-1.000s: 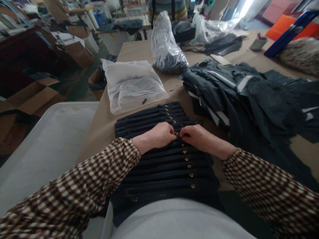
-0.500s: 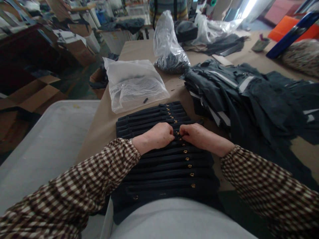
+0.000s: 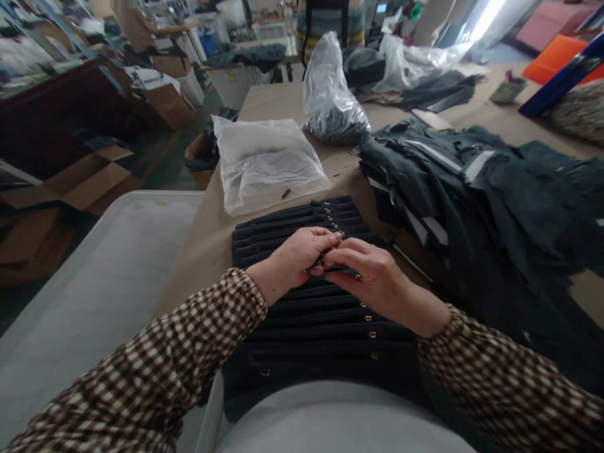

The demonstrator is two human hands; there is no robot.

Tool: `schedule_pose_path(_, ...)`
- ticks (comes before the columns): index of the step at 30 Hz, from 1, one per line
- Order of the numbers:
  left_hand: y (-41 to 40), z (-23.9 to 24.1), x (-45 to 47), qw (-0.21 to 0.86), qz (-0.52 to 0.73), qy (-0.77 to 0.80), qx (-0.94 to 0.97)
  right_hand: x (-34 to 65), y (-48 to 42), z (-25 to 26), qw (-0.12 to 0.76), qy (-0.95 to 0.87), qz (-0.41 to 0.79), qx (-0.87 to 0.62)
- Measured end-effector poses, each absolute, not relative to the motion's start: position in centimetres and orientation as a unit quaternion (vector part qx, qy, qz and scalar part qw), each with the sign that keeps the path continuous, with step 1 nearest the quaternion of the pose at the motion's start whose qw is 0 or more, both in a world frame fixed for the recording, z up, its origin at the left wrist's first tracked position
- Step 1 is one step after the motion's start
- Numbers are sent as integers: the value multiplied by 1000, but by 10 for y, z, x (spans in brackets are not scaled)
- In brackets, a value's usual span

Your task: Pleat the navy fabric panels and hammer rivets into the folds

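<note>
Tub (image 3: 94,283): far left, a pale, wide bin set lower than the table.
Table (image 3: 207,239): covered in brown. Its left edge runs close beside the stack, so there is little bare margin on that side.
Clear bag (image 3: 268,163): lies flat just beyond the stack's far edge.
Left hand (image 3: 295,255): fingers curled, with thumb and fingertips pressed together on the zipper strip.
Zipper strip (image 3: 342,270): a small dark piece held just above the middle of the stack. It is caught between both hands and mostly hidden by fingers.
Stack (image 3: 306,308): dark strips in overlapping rows, near centre, reaching to the person's body. Gold pulls (image 3: 369,319) line its right part.
Right hand (image 3: 372,277): pinches the same strip from the right, its fingertips touching the left hand's.
Handling (judgement): hold close to the metal and keep the strip low, lifting it straight so the rows beneath do not slide askew.
Cloth pile (image 3: 495,201): on the right, crowding the stack's far right corner. Sideways room is tight, and the freest path is upward.
</note>
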State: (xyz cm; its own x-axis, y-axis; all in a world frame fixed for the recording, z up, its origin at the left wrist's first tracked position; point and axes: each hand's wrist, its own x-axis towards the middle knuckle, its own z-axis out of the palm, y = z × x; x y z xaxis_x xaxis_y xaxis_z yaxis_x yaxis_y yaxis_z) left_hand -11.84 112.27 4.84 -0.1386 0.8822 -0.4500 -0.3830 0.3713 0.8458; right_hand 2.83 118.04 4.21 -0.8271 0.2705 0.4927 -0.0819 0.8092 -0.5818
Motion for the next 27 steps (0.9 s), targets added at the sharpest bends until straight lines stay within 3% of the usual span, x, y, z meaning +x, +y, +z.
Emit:
schedule_pose_path(5, 1123, 44, -106, 605, 575, 524, 168, 21, 1170, 36, 300, -923, 238, -45)
schedule_pose_path(11, 1114, 47, -107, 632, 496, 568, 178, 28, 1174, 43, 273, -843, 438, -153)
schedule_pose_path(19, 1105, 55, -108, 679, 397, 580, 212, 63, 1199, 29, 214, -778, 540, -241)
schedule_pose_path(27, 1109, 47, -101, 591, 324, 662, 328, 67, 1195, 26, 209, -803, 482, -280)
